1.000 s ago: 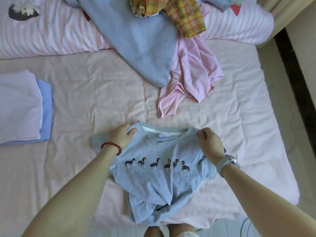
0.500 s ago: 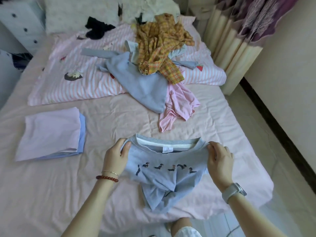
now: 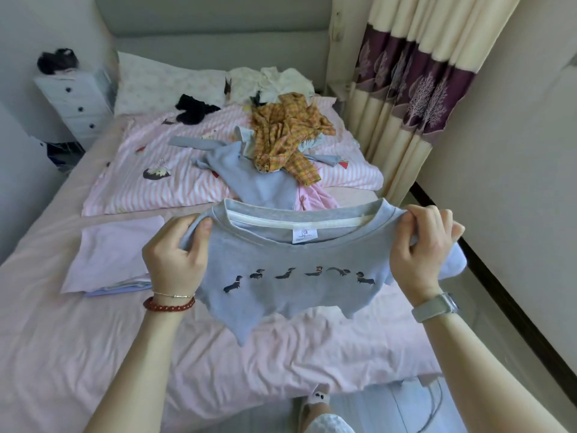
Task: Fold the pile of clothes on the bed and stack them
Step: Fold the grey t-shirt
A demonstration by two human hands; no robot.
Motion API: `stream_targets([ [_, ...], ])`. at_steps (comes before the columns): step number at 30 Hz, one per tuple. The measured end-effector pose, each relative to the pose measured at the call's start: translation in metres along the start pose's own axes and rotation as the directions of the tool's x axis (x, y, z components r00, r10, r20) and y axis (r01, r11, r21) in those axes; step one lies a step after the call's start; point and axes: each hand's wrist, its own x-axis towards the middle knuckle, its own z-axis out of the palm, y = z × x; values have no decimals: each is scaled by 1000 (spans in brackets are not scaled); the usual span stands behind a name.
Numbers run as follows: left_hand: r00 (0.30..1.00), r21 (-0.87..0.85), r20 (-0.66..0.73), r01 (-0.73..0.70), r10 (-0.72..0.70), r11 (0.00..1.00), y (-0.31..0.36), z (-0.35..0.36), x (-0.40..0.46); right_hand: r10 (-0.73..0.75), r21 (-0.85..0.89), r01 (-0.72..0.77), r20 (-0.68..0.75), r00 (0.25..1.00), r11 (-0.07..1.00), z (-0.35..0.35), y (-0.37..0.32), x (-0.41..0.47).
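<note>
Far left: white drawer unit [image 3: 73,103] beside the bed, not in frame 1 s ago; view has tilted up since then, headboard and far pillows now visible.

Left on the bed [image 3: 78,354]: folded stack [image 3: 115,254], lilac piece on top, blue edge showing under it. Same spot as before.

Your left hand [image 3: 175,257] grips the left shoulder of the grey T-shirt [image 3: 290,276], thumb over the front, fingers curled into the fabric. Red bead bracelet [image 3: 168,304] on that wrist.

Shirt is now lifted off the sheet and stretched between both hands at near centre, collar up, dog print facing you, hem bunched and hanging free above the bed. 1 s ago it lay flat on the sheet; 0.5 s ago it was half raised.

Beyond it, mid-bed: unfolded pile [image 3: 281,151], plaid shirt on top, blue-grey top and pink garment under it, unchanged.

Your right hand [image 3: 421,245] clamps the right shoulder of the shirt, fingers curled over the seam, sleeve hanging past it. Watch [image 3: 437,306] on that wrist.

Far right: curtain [image 3: 406,89] and wall.
</note>
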Motion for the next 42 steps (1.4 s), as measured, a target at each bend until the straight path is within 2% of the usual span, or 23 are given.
stream_targets([
  [5, 999, 27, -31, -39, 40, 999, -6, 16, 13, -25, -43, 25, -10, 1000, 999, 19, 8, 17],
  [9, 999, 210, 39, -36, 28, 977, -38, 57, 24, -16, -111, 29, 117, 993, 993, 68, 34, 22],
  [13, 970, 341, 190, 79, -152, 937, -93, 127, 47, 49, -141, 2, 356, 933, 990, 148, 66, 29],
  [15, 931, 427, 238, 157, -278, 890, -120, 162, 56, 93, -157, -16, 496, 863, 987, 191, 84, 34],
  [16, 899, 492, 242, 211, -365, 845, -133, 177, 59, 136, -196, -23, 582, 802, 980, 211, 93, 35],
  [18, 814, 598, 221, 323, -538, 734, -152, 202, 56, 244, -311, -14, 716, 654, 950, 244, 112, 30],
  [20, 724, 637, 229, 394, -651, 662, -167, 216, 40, 343, -382, -39, 775, 530, 923, 257, 126, 17],
  [23, 556, 645, 280, 495, -783, 582, -185, 217, -18, 418, -375, -185, 837, 352, 908, 252, 141, -32],
  [25, 380, 647, 284, 602, -881, 468, -195, 207, -69, 477, -411, -306, 859, 185, 859, 237, 152, -81],
  [28, 43, 654, 222, 734, -974, 182, -205, 183, -141, 599, -556, -445, 799, -53, 702, 205, 162, -152],
  [29, -42, 657, 220, 745, -975, 116, -208, 175, -162, 638, -605, -473, 762, -110, 641, 196, 165, -173],
  [30, -93, 657, 235, 749, -968, 88, -210, 168, -180, 670, -641, -498, 727, -149, 584, 188, 169, -193],
  [31, -113, 645, 266, 759, -957, 90, -213, 162, -197, 693, -660, -520, 701, -169, 542, 182, 172, -211],
  [33, -110, 610, 327, 783, -938, 121, -219, 155, -223, 716, -666, -571, 674, -184, 480, 176, 176, -239],
  [37, -43, 532, 331, 834, -943, 149, -235, 154, -258, 751, -635, -641, 646, -135, 431, 186, 182, -270],
  [38, -15, 528, 327, 833, -945, 169, -232, 156, -259, 773, -628, -653, 626, -101, 423, 189, 179, -272],
  [41, 169, 457, 242, 849, -955, 266, -216, 154, -258, 808, -534, -688, 574, 132, 492, 183, 160, -264],
  [42, 216, 436, 205, 853, -955, 286, -208, 151, -256, 804, -507, -689, 563, 190, 518, 177, 152, -260],
])
